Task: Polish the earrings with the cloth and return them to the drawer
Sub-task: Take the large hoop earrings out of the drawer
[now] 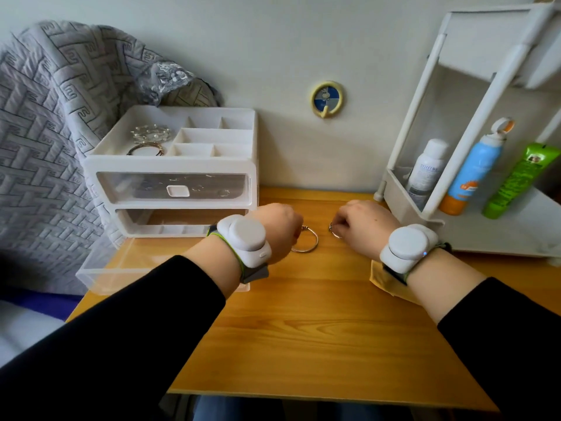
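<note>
Two black sleeves [136,323] reach in from the near edge over the pale wooden surface [303,329], each wrist wearing a white rounded band device [243,238]. The left hand [277,227] sits mid-surface with its grip closed, fingers curled over the top of a large silver hoop earring [315,240]. The hoop's lower arc lies on the wood just right of the hand. The right hand [368,229], near it but apart, has a narrow grip pinching a second silver hoop earring [334,232], which is mostly hidden by the fingers. A yellow cloth [381,282] lies under the right wrist. At the left, a white plastic drawer organiser [170,167] has its clear lower drawer [121,281] pulled out toward the near side, and bracelets [148,141] sit in its top tray. At far right a white rack [403,205] holds a white bottle [425,171], a blue and orange spray can [473,174] and a green tube [519,180].
</note>
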Demonstrator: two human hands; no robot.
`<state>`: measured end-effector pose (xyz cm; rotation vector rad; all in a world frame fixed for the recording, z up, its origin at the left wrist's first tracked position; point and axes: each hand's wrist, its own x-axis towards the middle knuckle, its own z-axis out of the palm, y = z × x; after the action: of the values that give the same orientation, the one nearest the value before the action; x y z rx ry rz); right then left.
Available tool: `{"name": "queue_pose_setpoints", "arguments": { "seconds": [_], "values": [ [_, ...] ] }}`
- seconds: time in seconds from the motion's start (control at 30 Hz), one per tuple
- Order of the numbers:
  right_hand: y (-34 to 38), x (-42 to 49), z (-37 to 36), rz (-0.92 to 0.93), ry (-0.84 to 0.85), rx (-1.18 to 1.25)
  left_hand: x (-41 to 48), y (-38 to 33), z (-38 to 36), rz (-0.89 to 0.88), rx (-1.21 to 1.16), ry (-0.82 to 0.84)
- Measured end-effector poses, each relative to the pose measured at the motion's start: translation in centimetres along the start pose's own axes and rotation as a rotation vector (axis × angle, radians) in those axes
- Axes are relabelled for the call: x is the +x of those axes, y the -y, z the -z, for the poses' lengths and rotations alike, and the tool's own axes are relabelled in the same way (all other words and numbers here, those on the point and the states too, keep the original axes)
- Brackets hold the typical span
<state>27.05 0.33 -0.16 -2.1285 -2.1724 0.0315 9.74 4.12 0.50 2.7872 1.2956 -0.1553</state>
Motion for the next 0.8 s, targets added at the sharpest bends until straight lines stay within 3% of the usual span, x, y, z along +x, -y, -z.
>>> {"name": "queue_pose_setpoints", "arguments": {
  "seconds": [0.23,0.4,0.6,0.8],
  "values": [
    [4.7,-1.4,2.4,0.129,-0.147,0.146,-7.0,2.8,1.5,0.060,-0.230,-0.323],
    [9.5,-1.6,3.4,0.289,-0.201,0.188,-10.7,5.8,0.7,0.171,-0.283,-0.380],
    [14.7,0.1,2.3,0.410,-0.052,0.039,-13.3,8.2,-0.8,0.256,-0.343,-0.373],
    [17.2,3.8,-0.8,0.365,0.080,-0.214,-14.1,9.6,-1.5,0.278,-0.365,-0.375]
  ]
}}
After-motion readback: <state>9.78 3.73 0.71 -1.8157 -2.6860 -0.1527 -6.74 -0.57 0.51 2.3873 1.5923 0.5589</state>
